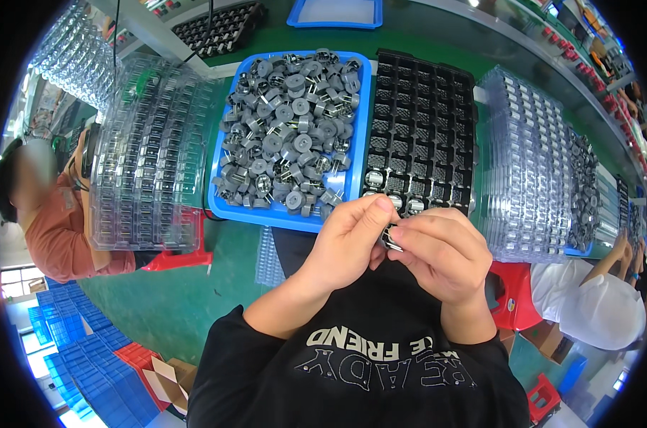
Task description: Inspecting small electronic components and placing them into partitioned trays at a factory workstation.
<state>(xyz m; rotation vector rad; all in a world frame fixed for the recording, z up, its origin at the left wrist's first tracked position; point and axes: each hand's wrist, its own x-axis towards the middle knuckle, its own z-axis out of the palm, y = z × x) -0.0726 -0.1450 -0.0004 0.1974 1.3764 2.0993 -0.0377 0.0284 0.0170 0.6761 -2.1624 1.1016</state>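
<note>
Close to my chest, my left hand (350, 239) and my right hand (446, 250) meet with their fingertips pinched round one small dark part with shiny metal (390, 238). Fingers cover most of it, so its exact kind cannot be told. Just beyond my left hand lies a blue tray (215, 194) heaped with round grey plastic parts with metal pins (295, 128). Beyond my right hand stretches a black compartment tray (423, 107). Several of its nearest pockets hold small parts with silvery metal (374, 179); the farther pockets show only their patterned bottoms.
Stacked clear plastic trays stand at the left (149, 157) and the right (526, 171). Another blue tray (335, 23) and black tray (216, 28) lie at the back. A co-worker (70, 228) sits at left, another (594, 307) at right, near a red stool (516, 296).
</note>
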